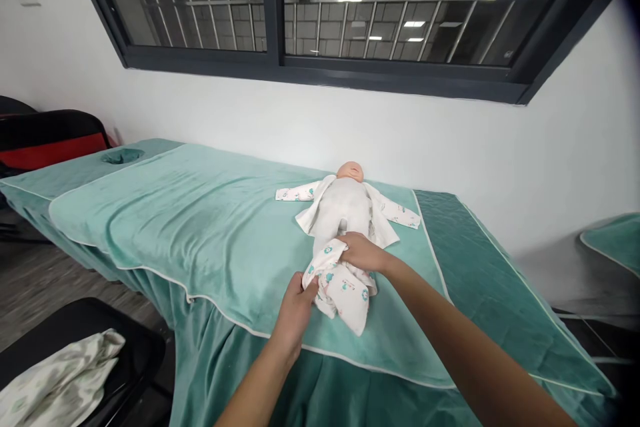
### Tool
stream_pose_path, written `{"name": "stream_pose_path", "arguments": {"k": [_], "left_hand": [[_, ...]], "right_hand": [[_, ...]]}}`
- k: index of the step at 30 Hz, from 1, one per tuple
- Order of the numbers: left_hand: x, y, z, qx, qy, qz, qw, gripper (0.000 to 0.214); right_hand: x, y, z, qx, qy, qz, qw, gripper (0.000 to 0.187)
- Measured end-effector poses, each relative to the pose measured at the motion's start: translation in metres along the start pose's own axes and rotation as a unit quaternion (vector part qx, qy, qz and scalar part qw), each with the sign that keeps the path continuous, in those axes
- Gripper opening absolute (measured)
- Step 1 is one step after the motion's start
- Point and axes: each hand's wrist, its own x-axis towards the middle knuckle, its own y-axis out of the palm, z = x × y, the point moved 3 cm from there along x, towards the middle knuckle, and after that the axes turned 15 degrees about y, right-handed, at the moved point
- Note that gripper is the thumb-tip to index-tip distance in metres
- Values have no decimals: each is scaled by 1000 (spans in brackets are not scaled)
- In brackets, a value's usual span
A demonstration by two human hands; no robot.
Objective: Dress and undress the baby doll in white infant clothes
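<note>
A baby doll (343, 203) lies on its back on the green-covered bed (240, 213), head toward the wall. Its white body shows between the open sides of a printed baby jacket (384, 217), whose sleeves are spread out to both sides. White printed baby pants (345, 293) are bunched around the doll's lower legs. My left hand (296, 307) pinches the left edge of the pants between thumb and fingers. At the doll's legs, my right hand (364, 252) grips the upper part of the same cloth, its fingertips partly hidden. The doll's feet are covered by the cloth.
A black chair (135, 340) at the lower left carries a crumpled patterned cloth (65, 380). Behind the bed rise a white wall (225, 113) and a barred window (280, 63). A red and black chair (55, 140) stands at the far left.
</note>
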Motion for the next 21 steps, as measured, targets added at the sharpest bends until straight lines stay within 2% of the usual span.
{"name": "stream_pose_path", "arguments": {"k": [4,10,17,21], "left_hand": [[20,1,-3,35,62,-18,997,36],[69,1,-4,136,156,-49,977,20],[113,6,-4,242,225,2,944,13],[138,7,-5,303,310,19,901,13]], "right_hand": [[0,0,-3,52,-7,-2,999,20],[3,3,-6,174,25,-17,984,31],[-4,-3,-7,178,57,11,982,35],[-5,-8,-16,169,120,25,978,32]]}}
